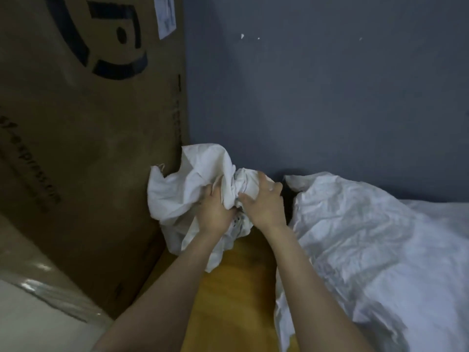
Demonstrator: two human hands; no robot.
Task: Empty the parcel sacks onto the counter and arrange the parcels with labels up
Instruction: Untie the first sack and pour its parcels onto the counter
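Both hands clench the bunched neck of a crumpled white sack [193, 174]: the left hand [215, 212] on the near folds, the right hand [264, 201] just beside it. The sack sits on the wooden surface [238, 288] against a large cardboard box [88, 123]. A second, fuller white sack [368, 237] lies to the right, along the grey wall [317, 85].

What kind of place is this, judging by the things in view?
Probably a parcel depot or sorting room: a tall cardboard box bears a shipping label, the left hand and right hand grip a bunched white sack, and a larger sack lies beside it.
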